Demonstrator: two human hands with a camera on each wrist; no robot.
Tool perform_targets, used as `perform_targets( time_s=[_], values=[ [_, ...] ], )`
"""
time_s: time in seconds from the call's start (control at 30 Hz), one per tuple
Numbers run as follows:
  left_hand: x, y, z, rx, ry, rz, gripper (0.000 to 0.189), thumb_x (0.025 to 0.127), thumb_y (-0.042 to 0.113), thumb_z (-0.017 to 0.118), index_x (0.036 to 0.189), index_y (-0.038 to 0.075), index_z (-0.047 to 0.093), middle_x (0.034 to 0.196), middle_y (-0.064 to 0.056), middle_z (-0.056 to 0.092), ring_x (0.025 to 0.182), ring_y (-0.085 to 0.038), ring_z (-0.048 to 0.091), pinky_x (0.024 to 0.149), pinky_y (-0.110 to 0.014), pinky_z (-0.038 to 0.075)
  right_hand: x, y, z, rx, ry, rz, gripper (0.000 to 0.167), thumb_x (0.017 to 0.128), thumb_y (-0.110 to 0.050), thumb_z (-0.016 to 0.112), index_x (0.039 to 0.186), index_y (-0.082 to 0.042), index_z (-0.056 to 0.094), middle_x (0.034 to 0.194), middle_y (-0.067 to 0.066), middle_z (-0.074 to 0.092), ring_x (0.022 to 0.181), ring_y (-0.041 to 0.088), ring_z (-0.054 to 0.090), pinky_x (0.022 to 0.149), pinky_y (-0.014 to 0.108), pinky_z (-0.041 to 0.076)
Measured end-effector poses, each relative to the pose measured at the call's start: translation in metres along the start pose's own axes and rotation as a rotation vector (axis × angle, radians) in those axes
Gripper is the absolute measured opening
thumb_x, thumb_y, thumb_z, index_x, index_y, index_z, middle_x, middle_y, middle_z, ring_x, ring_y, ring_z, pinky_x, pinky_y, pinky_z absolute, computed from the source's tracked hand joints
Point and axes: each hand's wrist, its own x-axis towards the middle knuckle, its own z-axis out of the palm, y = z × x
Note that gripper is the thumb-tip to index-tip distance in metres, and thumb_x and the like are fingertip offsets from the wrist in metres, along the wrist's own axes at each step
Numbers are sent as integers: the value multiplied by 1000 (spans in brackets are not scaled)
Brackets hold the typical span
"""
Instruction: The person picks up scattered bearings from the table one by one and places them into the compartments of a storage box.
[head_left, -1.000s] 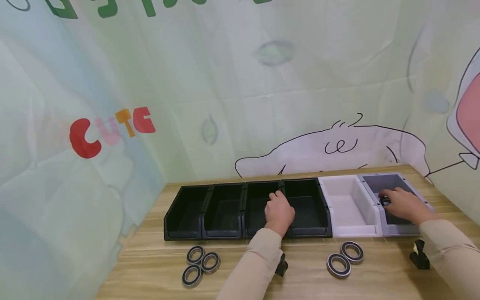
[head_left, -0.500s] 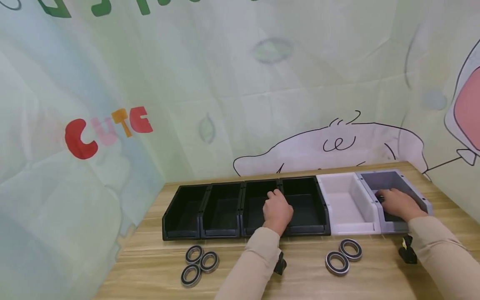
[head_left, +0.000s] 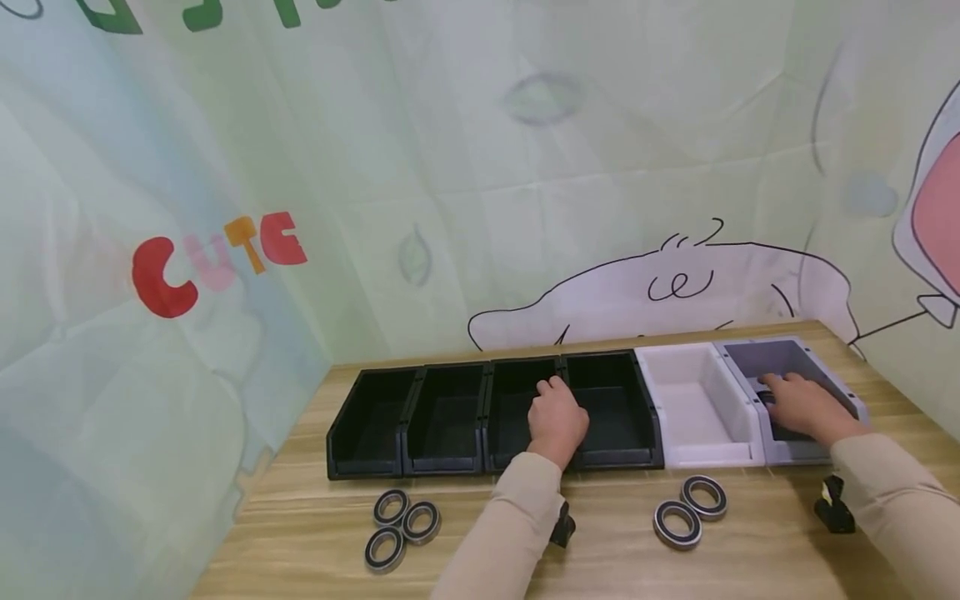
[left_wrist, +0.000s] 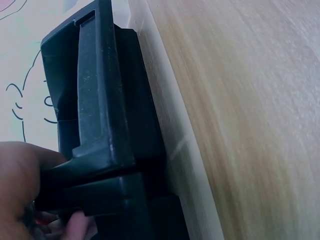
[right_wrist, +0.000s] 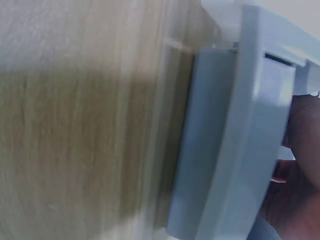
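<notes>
In the head view, my left hand (head_left: 557,422) is over the border between the third and fourth black bins, fingers curled. The left wrist view shows its thumb (left_wrist: 47,156) close against the wall of a black bin (left_wrist: 95,90); I cannot tell whether these fingers hold anything. My right hand (head_left: 813,408) reaches into the grey bin (head_left: 797,452) at the right end of the row. A dark ring-shaped bearing (head_left: 766,397) shows at its fingertips, partly hidden by them. In the right wrist view, the fingers are mostly behind the grey bin's front wall (right_wrist: 250,150).
Beside the grey bin stands a white bin (head_left: 697,400); several black bins (head_left: 442,467) continue leftward. Three bearings (head_left: 385,549) lie together on the wooden table (head_left: 300,533) at left. Two bearings (head_left: 677,524) lie before the white bin. A printed cloth (head_left: 450,167) hangs behind.
My right hand dips a little lower in the grey bin, then lifts slightly, with the bearing still at its fingertips. My left hand stays in place. The head view shifts slightly.
</notes>
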Motion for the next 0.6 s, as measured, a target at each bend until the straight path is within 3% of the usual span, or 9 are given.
perform_targets(
  time_s=[0.13,0.23,0.37,0.5,0.6],
  values=[
    [0,0,1,-1,17,3,52,83,36,63,120,3,47,112,-15,52,75,-25,60,64,-33,54,-3,-6,-5,13,72,10,44,84,-13,55,116,16,48,112,41,46,103,55,46,84,62,39],
    [1,0,1,-5,20,7,52,83,35,64,119,2,47,111,-15,52,75,-25,60,64,-33,54,-4,-10,-8,66,189,1,35,85,-10,52,112,12,53,109,36,50,100,51,48,83,61,39],
    [1,-1,1,-6,11,8,52,83,35,64,120,2,47,112,-15,51,75,-26,60,64,-33,54,-10,-17,-15,167,347,-33,27,87,-7,50,108,8,57,102,30,55,90,42,52,73,55,41],
    [0,-2,1,-10,5,10,52,83,35,64,119,2,47,111,-15,51,75,-26,60,64,-33,53,-21,-32,-27,227,447,-107,22,87,-6,54,105,6,60,97,25,59,84,34,55,67,49,43],
    [2,-2,1,-4,8,15,52,84,35,63,120,2,46,110,-15,51,74,-25,59,63,-32,53,-29,-45,-34,218,473,-201,19,86,-5,57,102,3,62,98,22,63,87,34,57,70,50,45]
  ],
)
